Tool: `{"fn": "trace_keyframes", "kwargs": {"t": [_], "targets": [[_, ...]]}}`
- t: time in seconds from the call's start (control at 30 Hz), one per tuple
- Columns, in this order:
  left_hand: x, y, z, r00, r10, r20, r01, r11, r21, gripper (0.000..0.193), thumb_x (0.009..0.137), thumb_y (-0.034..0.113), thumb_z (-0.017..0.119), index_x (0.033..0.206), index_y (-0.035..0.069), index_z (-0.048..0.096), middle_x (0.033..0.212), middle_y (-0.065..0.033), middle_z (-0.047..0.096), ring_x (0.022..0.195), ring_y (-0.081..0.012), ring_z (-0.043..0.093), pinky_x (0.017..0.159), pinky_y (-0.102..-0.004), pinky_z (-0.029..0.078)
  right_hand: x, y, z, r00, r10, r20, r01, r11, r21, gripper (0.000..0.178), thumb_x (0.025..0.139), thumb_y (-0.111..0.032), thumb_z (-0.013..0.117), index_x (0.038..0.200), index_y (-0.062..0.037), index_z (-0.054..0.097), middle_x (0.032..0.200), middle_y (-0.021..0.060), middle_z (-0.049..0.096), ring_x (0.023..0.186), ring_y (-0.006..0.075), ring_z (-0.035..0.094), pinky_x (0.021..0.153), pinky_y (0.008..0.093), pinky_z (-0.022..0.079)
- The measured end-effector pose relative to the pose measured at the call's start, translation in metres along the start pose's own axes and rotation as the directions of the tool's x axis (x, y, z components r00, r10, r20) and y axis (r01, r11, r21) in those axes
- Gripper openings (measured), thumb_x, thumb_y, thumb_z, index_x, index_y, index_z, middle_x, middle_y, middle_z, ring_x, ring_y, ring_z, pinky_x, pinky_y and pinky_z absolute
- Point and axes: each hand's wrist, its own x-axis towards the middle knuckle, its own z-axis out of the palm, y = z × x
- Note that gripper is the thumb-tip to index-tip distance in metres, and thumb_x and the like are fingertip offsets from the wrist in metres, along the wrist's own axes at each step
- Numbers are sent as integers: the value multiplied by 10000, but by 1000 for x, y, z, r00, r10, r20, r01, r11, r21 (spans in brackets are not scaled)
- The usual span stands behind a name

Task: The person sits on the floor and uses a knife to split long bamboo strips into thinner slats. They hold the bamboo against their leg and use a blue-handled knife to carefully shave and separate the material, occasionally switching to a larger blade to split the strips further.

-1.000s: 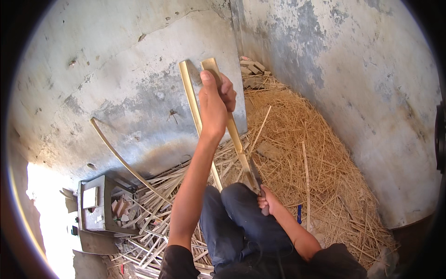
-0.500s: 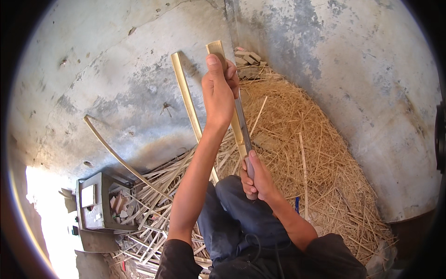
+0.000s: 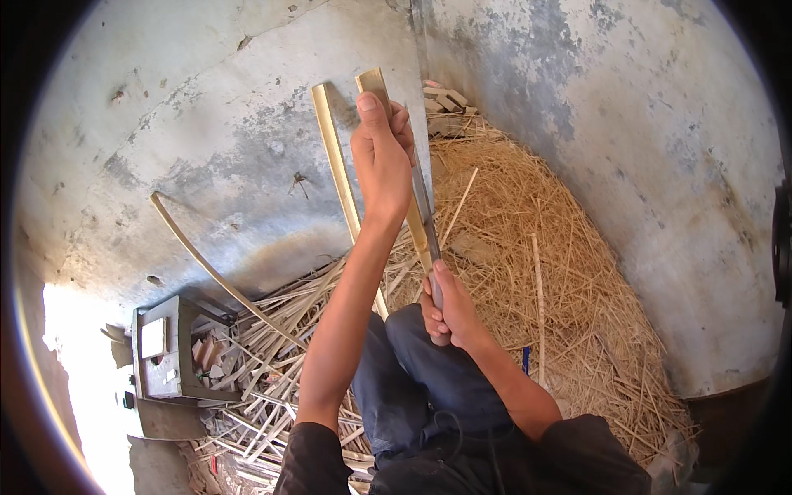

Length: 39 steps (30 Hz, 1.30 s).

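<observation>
My left hand (image 3: pixel 382 169) is wrapped round a split bamboo strip (image 3: pixel 372 81) near its upper end, thumb lying along it. Below that fist the strip slants down toward my lap. In my right hand (image 3: pixel 454 309), lower and nearer to me, is the handle of a long knife (image 3: pixel 423 198). Its narrow dark blade runs upward along the strip's right side; its tip is hidden behind my left hand. I cannot tell whether the edge bites into the bamboo. To the left, another bamboo strip (image 3: pixel 334 144) leans on the wall.
A curved thin strip (image 3: pixel 206 266) stands against the wall at left. Beside it lies a grey wooden stool (image 3: pixel 169 384) with broken pieces in it. Split strips (image 3: pixel 268 433) litter the floor at left. Shavings (image 3: pixel 536 272) are heaped at right, with bricks (image 3: pixel 445 101) behind in the corner.
Both hands have shifted slightly left with the strip and the knife. My right hand has risen a little, and the knife handle stands more upright.
</observation>
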Motion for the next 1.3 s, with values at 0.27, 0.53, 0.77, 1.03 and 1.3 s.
{"fn": "trace_keyframes", "kwargs": {"t": [0.27, 0.53, 0.77, 1.03, 1.3], "targets": [[1, -3, -3, 991, 49, -128, -42, 997, 57, 710, 1111, 657, 295, 777, 65, 502, 655, 50, 353, 593, -59, 305, 525, -271, 247, 7, 37, -12, 995, 63, -73, -58, 995, 78, 522, 1091, -623, 416, 931, -127, 443, 546, -15, 364, 361, 84, 305, 372, 277, 306], [-5, -1, 6, 986, 50, -162, -31, 993, 117, 753, 1102, 678, 297, 795, 36, 544, 653, 45, 382, 597, -64, 316, 538, -279, 254, 1, -3, 23, 995, -98, -3, 98, 994, -51, 495, 1118, -561, 383, 909, -114, 425, 538, -3, 368, 360, 91, 309, 359, 282, 303], [0, -6, -3, 975, 82, -208, -58, 992, 115, 744, 1106, 668, 298, 791, 39, 540, 657, 49, 365, 603, -62, 307, 543, -279, 244, 10, 23, 14, 998, -55, -34, 54, 997, -49, 479, 1127, -521, 396, 882, -111, 429, 536, -3, 378, 358, 92, 323, 349, 270, 296], [-5, 2, 0, 981, 39, -189, -21, 995, 95, 731, 1110, 662, 294, 783, 50, 527, 665, 52, 353, 613, -57, 302, 547, -271, 236, 2, -20, 39, 988, -156, 6, 156, 977, -146, 456, 1128, -513, 406, 906, -115, 430, 545, -16, 383, 369, 76, 328, 352, 265, 303], [-3, -2, -7, 981, 32, -192, -23, 999, 47, 716, 1113, 651, 302, 832, 36, 538, 666, 56, 352, 613, -56, 309, 545, -261, 249, 12, 3, 1, 999, 45, -19, -46, 996, -82, 446, 1121, -507, 417, 897, -122, 436, 551, -24, 380, 373, 74, 325, 358, 265, 309]]}}
